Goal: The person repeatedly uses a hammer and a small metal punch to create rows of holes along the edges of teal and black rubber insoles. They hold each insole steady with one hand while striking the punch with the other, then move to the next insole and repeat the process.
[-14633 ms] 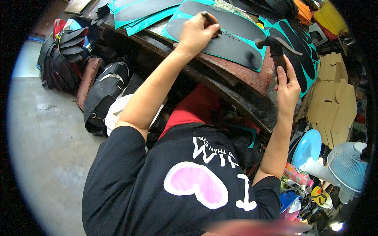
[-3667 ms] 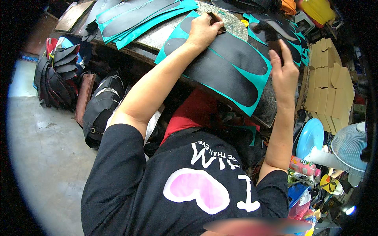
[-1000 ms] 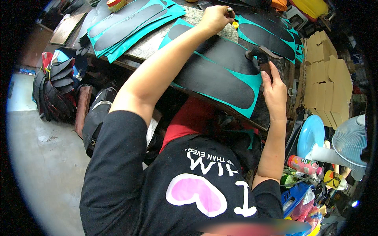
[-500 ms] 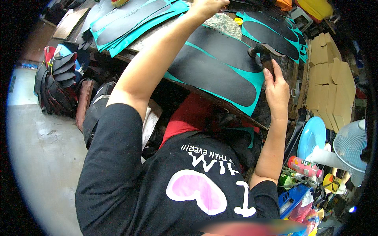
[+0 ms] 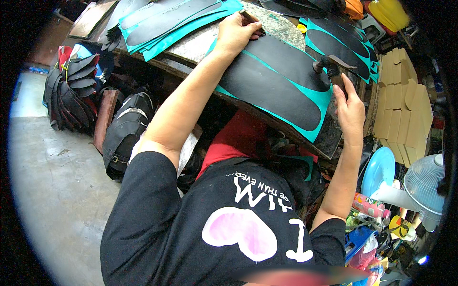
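Note:
On the workbench in front of me lies a teal sheet [image 5: 322, 112] carrying long black sole-shaped pieces [image 5: 272, 97]. My left hand [image 5: 234, 34] is closed around a short, dark rod-shaped punch [image 5: 252, 21], whose lower end is at the sheet's far edge. Small marks run along that edge beside it. Over the sheet's right end, my right hand [image 5: 350, 110] grips a hammer [image 5: 337, 78] by its dark handle. The hammer head is raised, apart from the punch.
Stacks of similar teal-and-black sheets lie at the far left [image 5: 183, 24] and far right [image 5: 336, 45]. Cardboard boxes [image 5: 400, 112] and a fan [image 5: 424, 183] stand to the right. Bundled black strap-like pieces [image 5: 71, 102] and a black bag [image 5: 126, 136] sit at left.
My left hand has come down and nearer, bringing the punch to the sheet's edge. The hammer stays over the right end. The whole view has shifted slightly.

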The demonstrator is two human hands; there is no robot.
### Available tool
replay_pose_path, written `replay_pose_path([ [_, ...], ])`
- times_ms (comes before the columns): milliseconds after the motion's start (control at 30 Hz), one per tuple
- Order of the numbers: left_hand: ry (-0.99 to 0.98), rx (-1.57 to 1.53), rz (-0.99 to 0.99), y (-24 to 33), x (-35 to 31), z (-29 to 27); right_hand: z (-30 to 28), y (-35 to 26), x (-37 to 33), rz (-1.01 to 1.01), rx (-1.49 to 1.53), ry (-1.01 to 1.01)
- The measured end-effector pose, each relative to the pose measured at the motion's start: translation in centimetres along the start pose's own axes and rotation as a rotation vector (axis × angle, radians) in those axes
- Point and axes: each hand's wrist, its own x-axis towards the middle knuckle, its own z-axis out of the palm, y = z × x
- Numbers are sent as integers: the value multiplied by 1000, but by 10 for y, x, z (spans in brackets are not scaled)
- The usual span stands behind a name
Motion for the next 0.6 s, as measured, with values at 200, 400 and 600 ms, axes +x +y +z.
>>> replay_pose_path([
  [200,-51,130,67,-3,5,0,-31,-48,9,-287,337,159],
  [400,-31,865,626,8,-1,23,-16,-93,14,-646,465,411],
  [600,99,335,149,-1,1,17,11,-51,23,-217,174,154],
])
